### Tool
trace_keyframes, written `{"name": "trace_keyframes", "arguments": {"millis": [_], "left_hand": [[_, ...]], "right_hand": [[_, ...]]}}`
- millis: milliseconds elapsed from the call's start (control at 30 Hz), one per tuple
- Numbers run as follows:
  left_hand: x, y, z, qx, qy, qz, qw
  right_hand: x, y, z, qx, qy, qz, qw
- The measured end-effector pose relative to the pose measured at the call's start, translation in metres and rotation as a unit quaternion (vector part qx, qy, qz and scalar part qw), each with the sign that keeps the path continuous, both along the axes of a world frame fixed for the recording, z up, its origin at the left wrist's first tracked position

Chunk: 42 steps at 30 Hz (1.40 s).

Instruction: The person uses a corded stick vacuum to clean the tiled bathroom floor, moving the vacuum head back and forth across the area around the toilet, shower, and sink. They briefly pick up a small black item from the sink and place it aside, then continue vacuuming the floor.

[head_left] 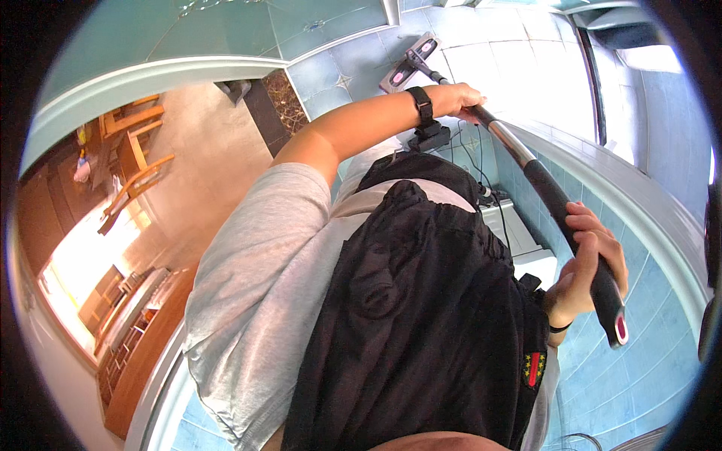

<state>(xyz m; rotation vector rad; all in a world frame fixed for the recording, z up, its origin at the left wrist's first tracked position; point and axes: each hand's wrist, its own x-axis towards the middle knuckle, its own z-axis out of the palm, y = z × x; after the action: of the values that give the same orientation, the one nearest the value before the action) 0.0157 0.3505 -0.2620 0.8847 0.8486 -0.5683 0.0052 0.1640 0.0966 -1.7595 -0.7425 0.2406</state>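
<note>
Across the view runs a long-handled flat mop (514,145), its pole part black grip and part bare metal. My left hand (459,100) is closed around the pole's far part; a black watch is on that wrist. Near the top end, my right hand (589,256) holds the black grip, with its fingers curled over it. The rounded handle end shows a pink inset. Beyond my left hand, the grey mop head (410,62) with pink insets rests on the blue floor tiles (361,67).
A raised white ledge (609,197) curves along the right. Dark cables (479,163) hang in front of my body, beside a white appliance or box (513,228). At left, a doorway with a dark stone threshold (276,107) opens to a room with wooden chairs (135,163).
</note>
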Motion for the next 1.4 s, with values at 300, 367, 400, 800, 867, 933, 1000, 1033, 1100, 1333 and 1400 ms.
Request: {"name": "trace_keyframes", "arguments": {"millis": [300, 367, 400, 800, 867, 933, 1000, 1033, 1100, 1333, 1400], "left_hand": [[0.042, 0.027, -0.005, 0.074, -0.067, -0.076, 0.992], [0.047, 0.075, -0.021, 0.283, -0.161, -0.183, 0.928], [0.056, 0.100, -0.023, 0.481, -0.203, -0.272, 0.809], [0.079, 0.339, 0.134, 0.918, -0.091, -0.376, 0.091], [0.075, 0.344, 0.148, 0.896, -0.051, -0.419, 0.137], [0.071, 0.346, 0.156, 0.898, -0.100, -0.405, 0.138], [0.069, 0.349, 0.161, 0.895, -0.077, -0.415, 0.143], [0.069, 0.351, 0.162, 0.900, -0.092, -0.409, 0.120], [0.067, 0.352, 0.163, 0.905, -0.118, -0.400, 0.078], [0.047, 0.341, 0.137, 0.913, -0.164, -0.225, 0.297], [0.046, 0.338, 0.125, 0.878, -0.074, -0.174, 0.439]], "right_hand": [[0.007, 0.008, -0.016, -0.025, -0.050, -0.043, 0.998], [0.018, 0.015, -0.037, -0.065, -0.046, -0.108, 0.991], [0.023, 0.019, -0.049, -0.076, -0.054, -0.103, 0.990], [0.033, 0.025, -0.081, -0.041, -0.068, -0.091, 0.993], [0.032, 0.025, -0.081, -0.055, -0.065, -0.092, 0.992], [0.031, 0.024, -0.082, -0.062, -0.062, -0.095, 0.992], [0.031, 0.022, -0.082, -0.069, -0.063, -0.098, 0.991], [0.032, 0.021, -0.083, -0.060, -0.062, -0.104, 0.991], [0.033, 0.020, -0.083, -0.058, -0.065, -0.110, 0.990], [0.038, 0.016, -0.085, -0.037, -0.057, -0.122, 0.990], [0.039, 0.014, -0.085, -0.042, -0.050, -0.125, 0.990]]}}
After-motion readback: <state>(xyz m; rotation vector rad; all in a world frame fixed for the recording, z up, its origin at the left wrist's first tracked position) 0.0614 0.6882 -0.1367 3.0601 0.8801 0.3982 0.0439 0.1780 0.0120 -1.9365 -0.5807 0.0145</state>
